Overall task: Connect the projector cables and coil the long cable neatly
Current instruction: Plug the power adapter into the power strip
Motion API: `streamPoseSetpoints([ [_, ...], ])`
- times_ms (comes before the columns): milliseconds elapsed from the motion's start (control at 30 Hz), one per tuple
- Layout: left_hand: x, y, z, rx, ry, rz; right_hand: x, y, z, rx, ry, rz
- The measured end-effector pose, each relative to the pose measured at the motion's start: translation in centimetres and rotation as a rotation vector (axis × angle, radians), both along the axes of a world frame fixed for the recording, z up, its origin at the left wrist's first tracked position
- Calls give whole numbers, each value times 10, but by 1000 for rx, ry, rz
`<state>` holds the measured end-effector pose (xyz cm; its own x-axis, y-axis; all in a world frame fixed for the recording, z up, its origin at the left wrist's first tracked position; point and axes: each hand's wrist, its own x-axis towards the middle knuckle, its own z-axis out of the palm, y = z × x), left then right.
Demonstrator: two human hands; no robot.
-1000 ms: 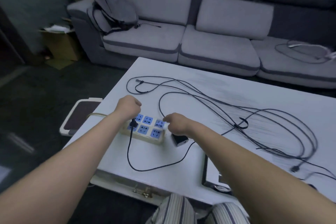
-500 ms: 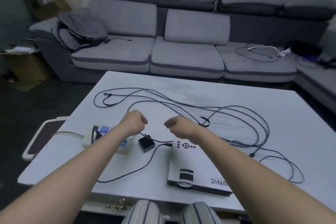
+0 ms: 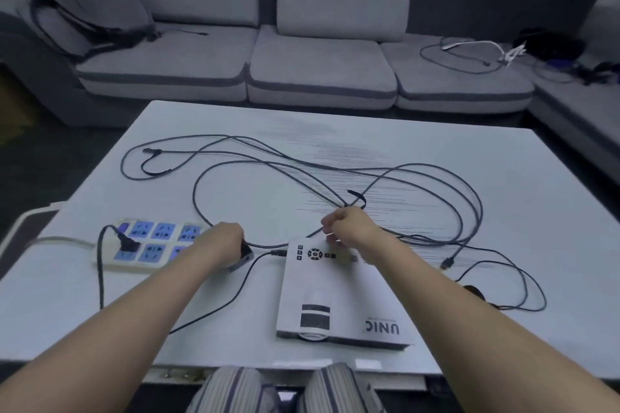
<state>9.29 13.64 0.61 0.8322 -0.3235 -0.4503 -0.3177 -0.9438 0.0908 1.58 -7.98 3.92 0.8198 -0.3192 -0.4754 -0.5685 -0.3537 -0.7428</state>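
My left hand (image 3: 224,244) is gripping the black power adapter (image 3: 242,255) beside the power strip (image 3: 151,244), while my right hand (image 3: 349,228) is pinching the long cable (image 3: 436,184) just behind the white projector (image 3: 330,292). The rest of that cable is lying in loose loops across the bench (image 3: 503,151), with a grey sofa (image 3: 318,60) sitting beyond it.
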Motion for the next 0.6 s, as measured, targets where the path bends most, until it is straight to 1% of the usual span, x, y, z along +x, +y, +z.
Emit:
streamPoseSetpoints([
  [200,4,10,-26,-52,-24,34,13,3,-18,49,-14,-108],
  [300,0,11,-35,-104,-3,62,19,7,-19,55,-17,-115],
  [367,-2,11,-38,-149,-46,80,21,8,-19,47,-16,-102],
  [467,-7,11,-36,-168,-78,107,22,11,-19,53,-20,-96],
  [600,-10,11,-21,-176,-16,153,18,14,-14,81,-34,-117],
])
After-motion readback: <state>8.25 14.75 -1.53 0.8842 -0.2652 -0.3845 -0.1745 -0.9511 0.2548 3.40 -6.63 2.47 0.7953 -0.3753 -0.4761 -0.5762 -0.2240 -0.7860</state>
